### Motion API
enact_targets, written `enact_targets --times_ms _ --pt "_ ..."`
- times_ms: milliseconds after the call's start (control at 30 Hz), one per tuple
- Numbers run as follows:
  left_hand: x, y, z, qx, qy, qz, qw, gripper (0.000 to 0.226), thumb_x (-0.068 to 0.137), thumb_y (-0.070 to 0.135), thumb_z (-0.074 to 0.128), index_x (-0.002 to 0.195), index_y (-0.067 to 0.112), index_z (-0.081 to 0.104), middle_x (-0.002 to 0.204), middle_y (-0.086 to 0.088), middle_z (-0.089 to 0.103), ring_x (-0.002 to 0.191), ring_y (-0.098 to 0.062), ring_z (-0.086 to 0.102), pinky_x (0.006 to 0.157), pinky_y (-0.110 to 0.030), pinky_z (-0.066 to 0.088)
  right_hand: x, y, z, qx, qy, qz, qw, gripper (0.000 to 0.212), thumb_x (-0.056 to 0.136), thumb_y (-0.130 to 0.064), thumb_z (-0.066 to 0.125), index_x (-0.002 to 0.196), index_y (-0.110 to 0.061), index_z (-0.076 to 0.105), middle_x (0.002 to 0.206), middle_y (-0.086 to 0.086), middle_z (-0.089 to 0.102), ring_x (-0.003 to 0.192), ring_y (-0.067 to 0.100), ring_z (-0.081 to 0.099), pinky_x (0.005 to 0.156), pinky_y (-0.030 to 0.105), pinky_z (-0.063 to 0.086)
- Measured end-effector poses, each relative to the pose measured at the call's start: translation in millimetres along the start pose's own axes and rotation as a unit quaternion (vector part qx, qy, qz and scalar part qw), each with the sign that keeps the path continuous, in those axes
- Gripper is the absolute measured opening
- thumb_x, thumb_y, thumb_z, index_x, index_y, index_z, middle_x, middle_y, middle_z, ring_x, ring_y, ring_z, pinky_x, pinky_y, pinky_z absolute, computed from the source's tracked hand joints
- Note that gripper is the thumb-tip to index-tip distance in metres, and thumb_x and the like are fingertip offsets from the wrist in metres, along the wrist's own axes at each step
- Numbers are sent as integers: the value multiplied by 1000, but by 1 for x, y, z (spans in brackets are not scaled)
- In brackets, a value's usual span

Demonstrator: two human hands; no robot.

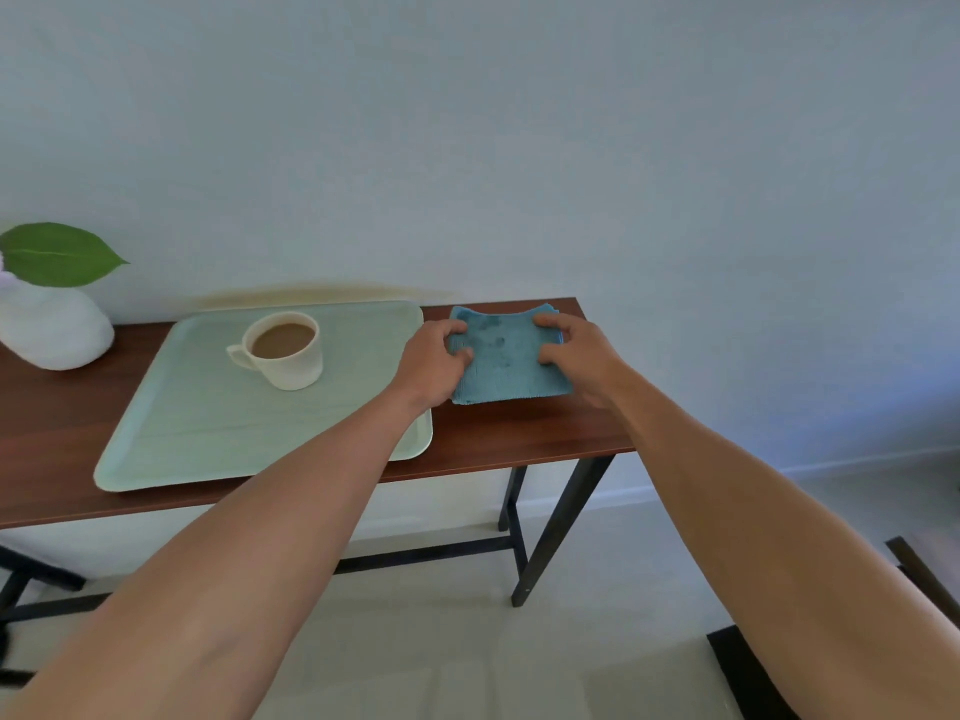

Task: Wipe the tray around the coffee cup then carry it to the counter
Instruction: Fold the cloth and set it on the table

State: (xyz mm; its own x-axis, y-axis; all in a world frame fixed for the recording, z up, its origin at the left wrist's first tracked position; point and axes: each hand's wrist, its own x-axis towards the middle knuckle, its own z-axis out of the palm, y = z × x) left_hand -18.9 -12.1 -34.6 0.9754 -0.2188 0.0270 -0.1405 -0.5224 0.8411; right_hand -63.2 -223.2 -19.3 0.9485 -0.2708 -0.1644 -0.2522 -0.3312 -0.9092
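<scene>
I see both hands, left hand (434, 363) and right hand (576, 353), pinching the blue cloth (506, 356) mid-frame on the counter (519, 433). Wiping not begun; tray (208, 433) with coffee cup (285, 350) sits left, uncarried.

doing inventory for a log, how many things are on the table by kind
tray: 1
coffee cup: 1
blue cloth: 1
white vase: 1
total: 4
</scene>
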Motion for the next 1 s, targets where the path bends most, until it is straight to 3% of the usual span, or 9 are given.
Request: enact_targets --times_ms 133,233,333,467,533,600,733,867,1000 --pt "9 -6 8 57 -53 3 997 65 87 15 72 147 10 47 144 -7 44 126 -30 51 94 -53 54 8 10 1 -76 -17 -39 996 68 85 -1 59 148 -22 48 140 -4 44 104 8 52 69 10 41" --pt "13 -9 14 170 -72 32 982 69 89 23 69 151 13 41 150 -3 40 129 -26 50 105 -44 45 14 16 1 -132 -22 -65 989 70 87 1 55 153 -11 39 155 -2 35 117 6 40 80 4 34" --pt "13 -7 20 242 -68 48 967 64 90 24 63 150 18 41 146 -2 42 125 -25 52 95 -41 47 19 22 1 -196 -19 -79 977 65 91 -1 55 153 -6 37 159 3 27 123 11 41 75 -3 33" --pt "12 -2 23 393 -48 73 915 51 93 31 56 141 16 50 146 -10 41 129 -30 41 103 -44 36 26 31 4 -300 -7 -72 951 43 95 -10 55 137 -2 54 160 11 21 138 31 36 100 25 34" --pt "11 -3 22 432 -60 47 898 51 93 37 49 140 18 51 162 -13 20 143 -33 23 112 -48 23 27 36 5 -376 6 -68 924 42 97 -20 51 136 -7 58 161 11 22 144 35 25 115 45 26" --pt "10 -6 21 445 -81 27 891 59 95 41 41 149 17 42 168 -13 1 152 -31 5 116 -53 13 25 39 6 -425 13 -82 902 45 98 -27 45 138 -12 58 162 10 24 146 35 19 116 55 19" --pt "8 -11 20 430 -81 43 898 63 99 40 30 156 14 30 169 -9 0 155 -25 -3 119 -52 8 19 37 10 -428 30 -97 898 46 97 -27 41 137 -11 56 161 12 28 145 35 24 115 55 21" --pt "2 -9 7 391 -10 89 916 65 101 43 27 158 12 24 169 -7 12 155 -20 2 121 -45 7 11 20 22 -382 67 -141 911 56 102 -34 39 154 -13 37 164 10 26 150 29 24 119 50 20" --pt "-8 -3 -22 394 42 112 911 67 101 47 30 158 11 24 168 -9 17 156 -20 4 123 -43 3 3 -3 43 -345 64 -205 914 58 103 -34 44 154 -10 34 161 10 35 150 27 28 120 44 24"
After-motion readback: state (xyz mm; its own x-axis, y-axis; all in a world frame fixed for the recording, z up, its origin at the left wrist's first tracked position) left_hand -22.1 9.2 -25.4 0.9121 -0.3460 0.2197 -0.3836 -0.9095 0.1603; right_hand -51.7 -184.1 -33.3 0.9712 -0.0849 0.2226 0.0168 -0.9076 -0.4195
